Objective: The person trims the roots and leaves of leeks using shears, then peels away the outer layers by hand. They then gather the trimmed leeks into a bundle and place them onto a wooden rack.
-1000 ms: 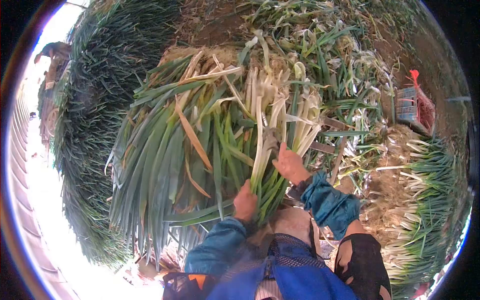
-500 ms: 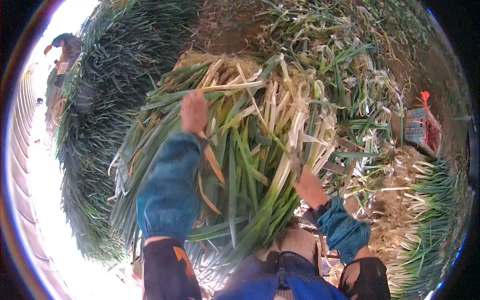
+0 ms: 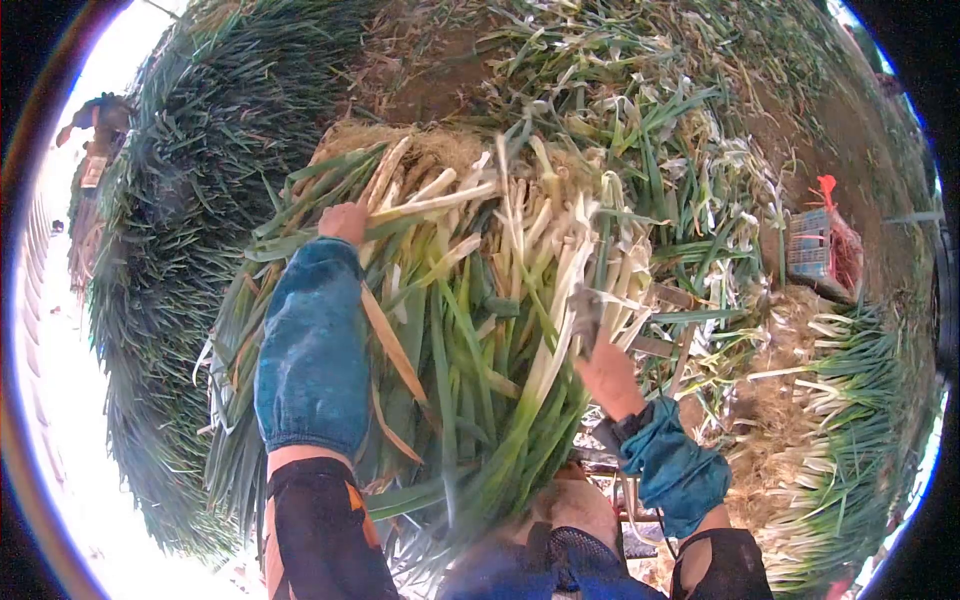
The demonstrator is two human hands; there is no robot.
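Observation:
A heap of green onions (image 3: 450,300) with white stems, hairy roots and long green leaves lies in front of me. My left hand (image 3: 343,222) is wrapped round one onion near the heap's upper left, its pale stem pointing right. On the right, my right hand (image 3: 608,375) is closed round a dark tool (image 3: 585,318), held over the white stems; the tool's form is blurred. Blue-green sleeves cover both forearms.
A large bank of green leaves (image 3: 200,200) stands on the left, with a person (image 3: 100,125) beyond it. Loose peelings (image 3: 600,80) cover the ground ahead. A basket with a red tie (image 3: 812,245) and a row of onions (image 3: 850,400) are on the right.
My left hand has moved left and slightly down, and a pale stem now extends from it. My right hand still holds the tool over the stems. The view has shifted slightly.

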